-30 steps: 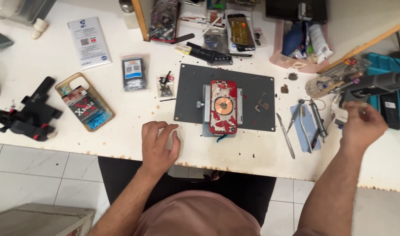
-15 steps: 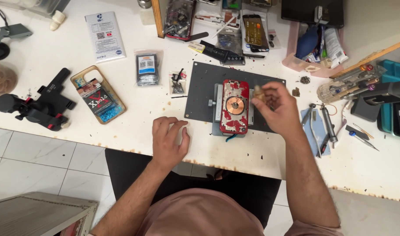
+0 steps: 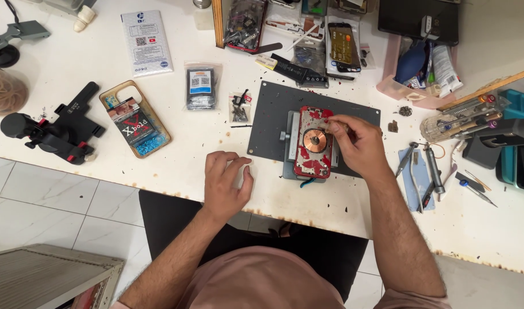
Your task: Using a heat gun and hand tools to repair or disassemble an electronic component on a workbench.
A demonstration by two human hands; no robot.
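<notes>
Single head-worn view, looking steeply down, fairly near, over white workbench [image 3: 159,143], lap and floor

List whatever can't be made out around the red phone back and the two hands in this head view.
- Head view: what the right hand pinches above the red phone back is too small to tell; its fingertips cover it.
- Head view: the holder under the phone back is mostly hidden by it.
- Head view: whether anything lies under the left hand is hidden by the palm.
- Head view: the teal case is cut off by the right edge.
</notes>
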